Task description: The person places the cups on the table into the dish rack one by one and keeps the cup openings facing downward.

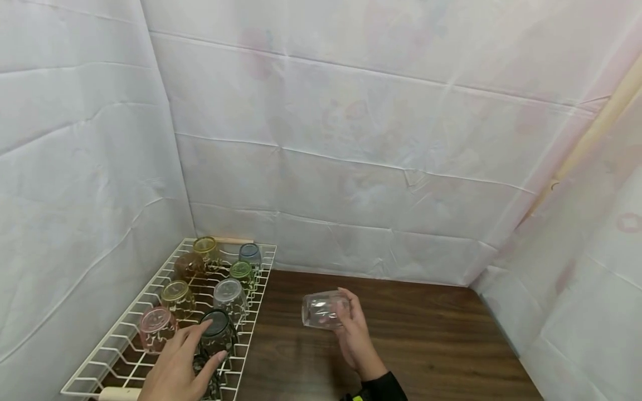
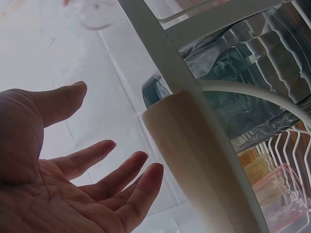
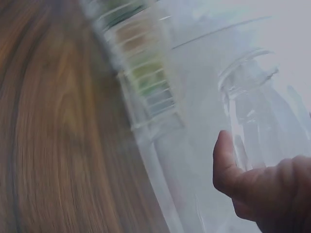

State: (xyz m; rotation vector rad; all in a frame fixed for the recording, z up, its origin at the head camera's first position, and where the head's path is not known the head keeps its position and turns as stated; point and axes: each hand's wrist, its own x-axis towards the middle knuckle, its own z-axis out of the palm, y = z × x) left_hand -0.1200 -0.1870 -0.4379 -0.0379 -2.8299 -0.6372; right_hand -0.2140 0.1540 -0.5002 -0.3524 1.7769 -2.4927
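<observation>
My right hand (image 1: 353, 334) grips a clear drinking glass (image 1: 321, 310) by one end, tilted on its side above the brown tabletop. In the right wrist view the thumb (image 3: 226, 162) lies along the side of this clear glass (image 3: 257, 114). My left hand (image 1: 178, 365) hangs over the near end of the white wire rack (image 1: 251, 334), thumb and fingers spread around nothing. Close by its fingertips stands a dark grey glass (image 1: 219, 328), upside down, with another dark glass (image 1: 208, 373) partly hidden behind the hand.
The rack also bears upturned glasses: pink (image 1: 156, 326), yellow (image 1: 178, 298), clear (image 1: 230, 295), green (image 1: 243, 273), blue (image 1: 249, 254) and brown (image 1: 189, 265). A wooden handle (image 1: 119, 394) sits at its near end. White sheeting (image 1: 326, 139) walls off the wooden tabletop (image 1: 426, 345).
</observation>
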